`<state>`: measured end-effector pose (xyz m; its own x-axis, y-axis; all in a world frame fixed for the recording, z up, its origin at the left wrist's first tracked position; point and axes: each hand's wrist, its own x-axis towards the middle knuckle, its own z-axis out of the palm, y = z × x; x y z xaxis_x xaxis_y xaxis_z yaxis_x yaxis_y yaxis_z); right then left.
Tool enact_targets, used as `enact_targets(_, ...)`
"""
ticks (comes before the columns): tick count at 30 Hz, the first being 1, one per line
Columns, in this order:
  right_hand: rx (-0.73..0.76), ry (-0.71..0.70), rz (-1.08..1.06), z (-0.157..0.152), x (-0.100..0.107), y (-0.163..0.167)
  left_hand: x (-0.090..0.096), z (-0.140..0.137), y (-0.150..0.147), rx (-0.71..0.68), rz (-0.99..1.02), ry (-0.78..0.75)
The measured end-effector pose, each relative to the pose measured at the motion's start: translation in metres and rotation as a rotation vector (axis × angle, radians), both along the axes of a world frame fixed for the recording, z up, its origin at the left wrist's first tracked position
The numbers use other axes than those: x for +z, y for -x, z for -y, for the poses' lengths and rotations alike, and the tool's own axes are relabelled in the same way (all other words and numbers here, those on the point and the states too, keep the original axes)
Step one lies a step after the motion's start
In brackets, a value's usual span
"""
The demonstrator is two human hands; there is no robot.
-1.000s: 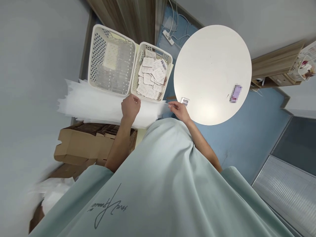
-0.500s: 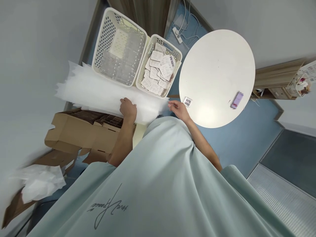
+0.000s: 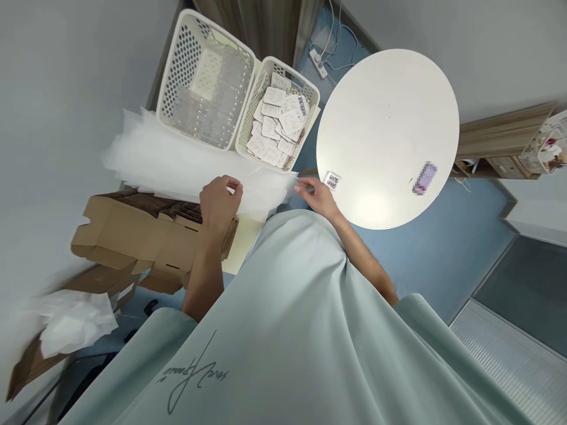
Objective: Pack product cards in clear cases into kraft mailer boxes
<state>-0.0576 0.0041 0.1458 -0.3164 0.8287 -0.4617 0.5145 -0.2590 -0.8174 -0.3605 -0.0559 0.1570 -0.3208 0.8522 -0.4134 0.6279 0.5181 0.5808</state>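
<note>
A stack of translucent white sheets (image 3: 177, 162), perhaps thin bags, lies lengthwise in front of me. Over its near edge is my left hand (image 3: 218, 203), thumb and forefinger brought together in a ring. Whatever may be between those fingertips is too thin to make out. My right hand (image 3: 322, 199) is at the right end of the stack, its bent fingers closed at the edge of a sheet. Just beyond that hand, a small clear case with dark print (image 3: 332, 180) rests on the rim of the round white table (image 3: 385, 118).
Behind the sheets stand a white basket with clear plastic cases (image 3: 162, 112) and a smaller basket of white printed cards (image 3: 243, 139). Flattened cardboard boxes (image 3: 119, 230) lie at left, near crumpled white plastic (image 3: 80, 321). A power strip (image 3: 318, 64) sits on the floor. A blurred purple item (image 3: 425, 178) is on the table.
My left hand has drawn back toward me and slightly left, turning so that thumb and forefinger meet. My right hand has shifted slightly left, staying at the stack's end.
</note>
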Motion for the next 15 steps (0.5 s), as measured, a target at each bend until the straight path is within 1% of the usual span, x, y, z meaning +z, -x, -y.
enact_targets(4,0.005,-0.069,-0.059,-0.016,0.019,-0.012,0.066,-0.003,-0.025,-0.128,0.036,-0.108)
enact_targets(7,0.036,-0.133,-0.131,-0.032,0.042,-0.032,0.101,-0.009,-0.057,-0.178,0.068,-0.187)
enact_targets(10,0.087,-0.199,-0.198,-0.044,0.066,-0.064,0.122,-0.013,-0.098,-0.195,0.103,-0.222)
enact_targets(12,0.102,-0.25,-0.226,-0.047,0.08,-0.09,0.131,-0.016,-0.129,-0.212,0.129,-0.225)
enact_targets(15,0.094,-0.329,-0.242,-0.046,0.096,-0.135,0.142,-0.024,-0.182,-0.276,0.156,-0.231)
